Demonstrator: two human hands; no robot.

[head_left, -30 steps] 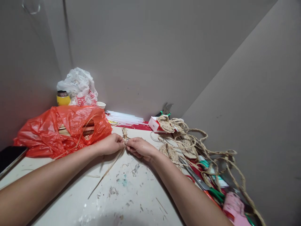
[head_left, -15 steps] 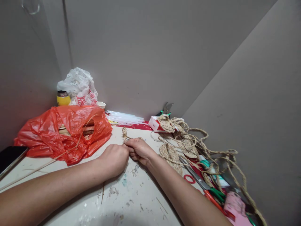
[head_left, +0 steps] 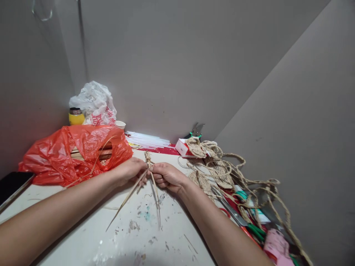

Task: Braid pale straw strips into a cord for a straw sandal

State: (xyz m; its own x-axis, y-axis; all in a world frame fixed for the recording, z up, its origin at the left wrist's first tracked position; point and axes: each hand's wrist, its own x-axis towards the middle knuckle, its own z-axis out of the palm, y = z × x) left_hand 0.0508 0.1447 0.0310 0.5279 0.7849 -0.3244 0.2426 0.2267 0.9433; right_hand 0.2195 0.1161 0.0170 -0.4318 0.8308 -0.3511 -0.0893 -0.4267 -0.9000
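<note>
A short braid of straw (head_left: 148, 157) stands up from between my two hands over the white table. My right hand (head_left: 168, 176) pinches it just below the plaited part, thumb on top and fingers curled. My left hand (head_left: 129, 170) is close against it on the other side, fingertips bent around the straw strands; part of its grip is hidden. One long loose strand (head_left: 124, 204) slants down to the left from the pinch, and thinner strands (head_left: 155, 188) hang almost straight down toward me.
An orange plastic bag (head_left: 55, 155) with flat strips lies left, a phone (head_left: 15, 186) beside it. Coiled braided rope (head_left: 222, 170), scissors (head_left: 235, 214) and a pink roll (head_left: 276, 242) crowd the right. White sticks (head_left: 146, 139) and pruning shears (head_left: 196, 130) are along the back wall.
My left hand has turned from a fist and shifted slightly left and up, its fingers now loosely bent. Loose strands now show hanging below. My right hand keeps its pinch.
</note>
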